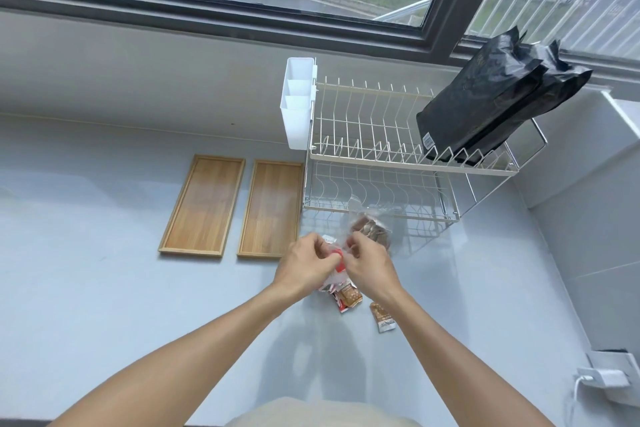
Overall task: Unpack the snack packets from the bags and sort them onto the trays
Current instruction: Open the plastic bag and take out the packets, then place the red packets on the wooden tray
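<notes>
Left hand [304,265] and right hand [369,265] meet over grey counter [138,288], both pinching top of clear plastic bag [337,274] between fingertips; red-white packet visible inside bag between hands. Bag's lower part hangs below grip, packets showing at bottom. One brown packet [382,317] lies loose on counter, just right of bag. Second clear bag [369,227] with brown packets behind hands, under dish rack [381,156]. Two wooden trays [204,204] left of hands, side by side, bare.

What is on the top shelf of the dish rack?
Two black bags stand leaning in the slots at the right end of the dish rack. The rest of the top shelf shows bare wire. Their contents cannot be seen; the bags are opaque.
</notes>
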